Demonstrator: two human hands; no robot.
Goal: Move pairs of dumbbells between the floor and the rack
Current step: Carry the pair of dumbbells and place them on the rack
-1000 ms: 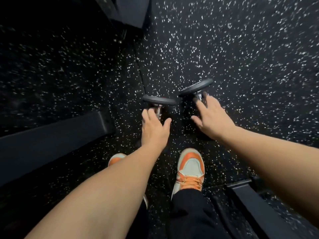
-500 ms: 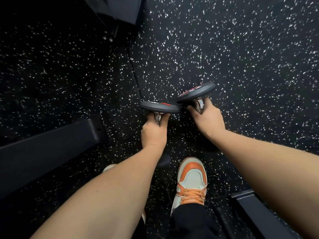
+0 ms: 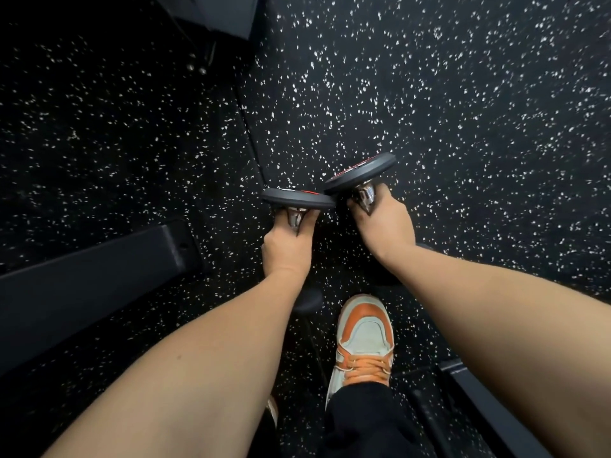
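Note:
Two small black dumbbells with chrome handles are held above the speckled black floor (image 3: 463,110). My left hand (image 3: 287,251) is shut around the handle of the left dumbbell (image 3: 297,199), whose far disc points away from me. My right hand (image 3: 386,228) is shut around the handle of the right dumbbell (image 3: 360,173), tilted up to the right. The two far discs nearly touch. Each near disc is mostly hidden under my wrists.
A dark bar of a frame (image 3: 89,285) runs along the left, and another dark bar (image 3: 489,408) lies at the lower right. More dark equipment (image 3: 215,18) stands at the top. My orange and white shoe (image 3: 365,338) is between my arms.
One second ago both hands were open, reaching over the dumbbell handles. They have since closed on the handles, and the dumbbells have tipped up and risen slightly.

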